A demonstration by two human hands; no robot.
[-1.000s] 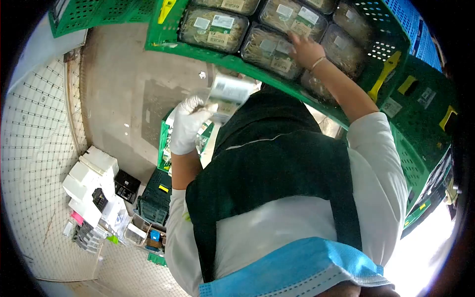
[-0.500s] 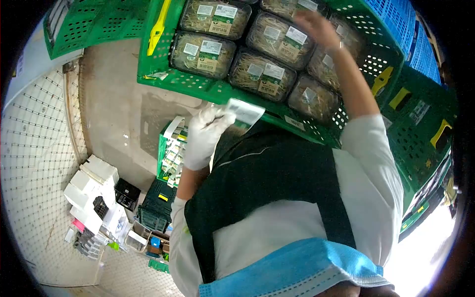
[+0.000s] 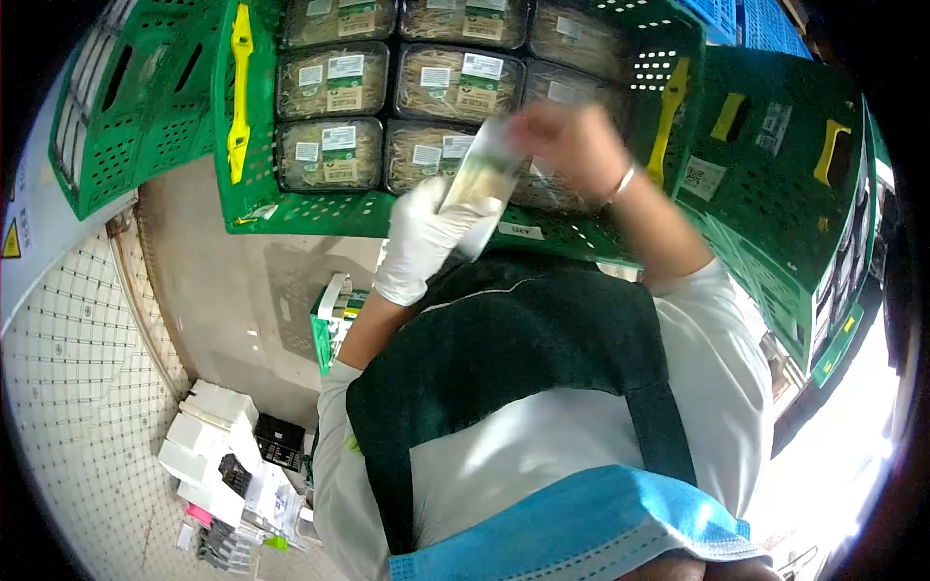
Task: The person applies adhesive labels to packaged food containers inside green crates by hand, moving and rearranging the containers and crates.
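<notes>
My left hand point(image 3: 423, 239), in a white glove, is closed around a strip of printed labels point(image 3: 481, 179) in white, green and beige. My bare right hand point(image 3: 579, 145), blurred by motion and with a band at the wrist, has its fingertips pinched at the top end of the strip. Both hands are over the near side of a green crate point(image 3: 320, 211). Inside it, clear-lidded dark trays point(image 3: 332, 155) of pale, stringy sprouts lie in rows. Those at the left and middle bear white labels and a green and beige label; several at the right have only a white one.
Folded green crates point(image 3: 775, 145) with yellow handles stand at the right, another green crate point(image 3: 145, 107) at the left. Blue crates point(image 3: 770, 29) are behind. White boxes point(image 3: 208, 436) are stacked at the lower left, and a green box point(image 3: 325, 329) sits beside my left arm.
My right hand has come back from the far trays to the label strip. My left hand has lifted the strip up over the crate's near edge. The view has shifted right.
</notes>
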